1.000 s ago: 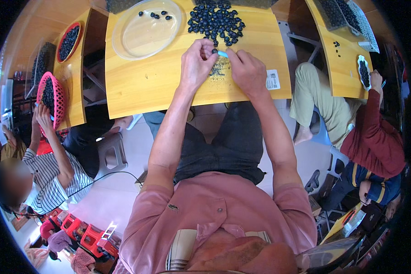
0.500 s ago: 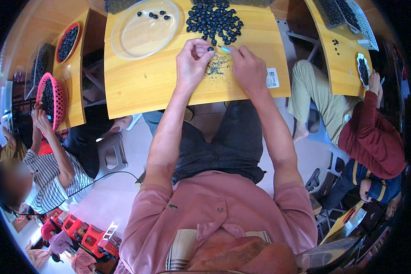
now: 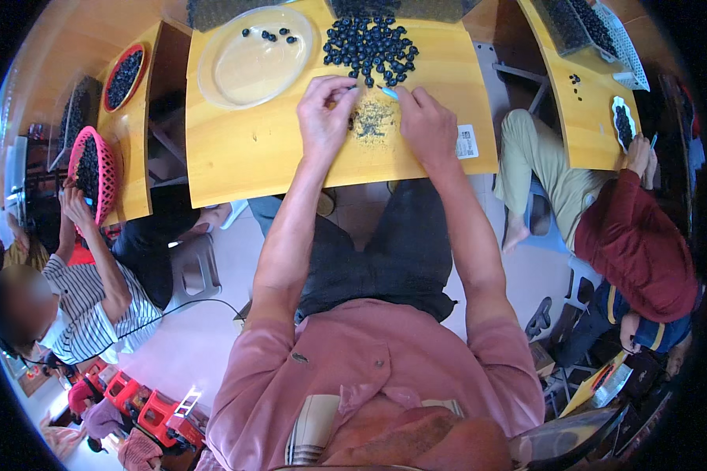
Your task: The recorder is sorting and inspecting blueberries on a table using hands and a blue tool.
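On the yellow wooden table [image 3: 251, 157], a heap of small blue-black round balls [image 3: 365, 47], like beads or berries, lies at the far middle. My left hand [image 3: 326, 114] is closed in a pinch just nearer than the heap; a bit of a dark ball [image 3: 352, 88] shows at its fingertips, mostly hidden. In my right hand [image 3: 428, 122] is a slim light-blue-handled tool [image 3: 390, 93] with a thin dark tip pointing left toward the pinch. Dark crumbs [image 3: 371, 122] are scattered between the hands. A shallow clear round tray [image 3: 243, 78] at left holds several balls.
A white label [image 3: 467, 141] lies at the table's right side. Clear bins [image 3: 236, 12] stand along the far edge. Co-workers sit at side tables; the left one works at a pink basket [image 3: 108, 177], the right one beside a white dish [image 3: 619, 110] of dark balls.
My left fingers have closed further over the ball, which showed plainly before and is now mostly covered. The tool tip stays near it. The whole view has shifted slightly.
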`<state>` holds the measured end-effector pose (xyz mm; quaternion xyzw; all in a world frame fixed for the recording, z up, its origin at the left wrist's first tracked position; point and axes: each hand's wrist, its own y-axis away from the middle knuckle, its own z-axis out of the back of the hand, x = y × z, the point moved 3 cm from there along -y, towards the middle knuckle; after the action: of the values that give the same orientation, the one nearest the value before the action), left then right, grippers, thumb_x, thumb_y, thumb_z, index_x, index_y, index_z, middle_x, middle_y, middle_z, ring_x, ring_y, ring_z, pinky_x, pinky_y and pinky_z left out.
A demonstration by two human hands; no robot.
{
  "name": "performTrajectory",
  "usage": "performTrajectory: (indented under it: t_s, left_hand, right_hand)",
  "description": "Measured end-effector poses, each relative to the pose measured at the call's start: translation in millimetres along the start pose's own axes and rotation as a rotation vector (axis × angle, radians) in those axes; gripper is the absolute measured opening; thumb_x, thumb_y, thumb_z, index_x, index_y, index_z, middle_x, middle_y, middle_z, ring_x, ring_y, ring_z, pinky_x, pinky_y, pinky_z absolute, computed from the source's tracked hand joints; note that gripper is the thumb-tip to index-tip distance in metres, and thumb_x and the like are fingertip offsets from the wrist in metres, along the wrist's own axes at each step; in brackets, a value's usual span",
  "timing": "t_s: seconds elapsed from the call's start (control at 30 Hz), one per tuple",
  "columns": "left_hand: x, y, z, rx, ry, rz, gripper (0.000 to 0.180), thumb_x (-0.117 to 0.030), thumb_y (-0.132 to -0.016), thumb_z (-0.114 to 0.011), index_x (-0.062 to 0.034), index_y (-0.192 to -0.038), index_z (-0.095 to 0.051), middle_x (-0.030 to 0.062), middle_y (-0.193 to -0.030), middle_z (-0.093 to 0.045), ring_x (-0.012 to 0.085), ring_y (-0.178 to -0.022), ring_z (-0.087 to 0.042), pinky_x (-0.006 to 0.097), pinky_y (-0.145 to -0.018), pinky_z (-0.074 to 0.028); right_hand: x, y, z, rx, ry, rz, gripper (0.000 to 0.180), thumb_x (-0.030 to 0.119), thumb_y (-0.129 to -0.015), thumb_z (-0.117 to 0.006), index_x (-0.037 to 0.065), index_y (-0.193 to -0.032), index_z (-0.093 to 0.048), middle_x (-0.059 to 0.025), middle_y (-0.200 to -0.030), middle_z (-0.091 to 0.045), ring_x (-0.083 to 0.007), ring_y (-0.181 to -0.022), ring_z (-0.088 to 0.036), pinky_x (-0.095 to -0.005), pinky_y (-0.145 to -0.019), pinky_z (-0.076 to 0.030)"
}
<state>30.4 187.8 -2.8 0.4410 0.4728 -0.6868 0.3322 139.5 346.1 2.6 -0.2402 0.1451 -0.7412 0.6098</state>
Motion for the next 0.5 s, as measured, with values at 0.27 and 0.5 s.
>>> performTrajectory:
  t_s: [0.27,0.5]
  left_hand:
    - [-20.1,-59.5,60.3,-0.243,-0.382,-0.201,0.015,0.001,-0.087,-0.077,-0.0006,-0.102,-0.076,0.0118,-0.097,-0.071,0.0208,-0.083,-0.068,0.03,-0.074,-0.057]
    - [-16.1,-41.5,7.4,0.143,-0.572,-0.358,0.021,-0.008,-0.088,-0.077,-0.0001,-0.107,-0.073,0.0174,-0.1,-0.067,0.0346,-0.091,-0.067,0.044,-0.08,-0.056]
  right_hand:
    - [-0.7,-0.4,2.8,-0.08,-0.033,0.006,0.026,0.005,-0.082,-0.066,0.011,-0.107,-0.07,-0.0057,-0.083,-0.06,-0.0252,-0.076,-0.07,-0.0409,-0.062,-0.059]
    - [-2.7,1.4,-1.5,-0.105,-0.046,-0.005,0.025,0.005,-0.082,-0.066,0.011,-0.105,-0.07,-0.0052,-0.084,-0.06,-0.0243,-0.076,-0.071,-0.0399,-0.063,-0.059]
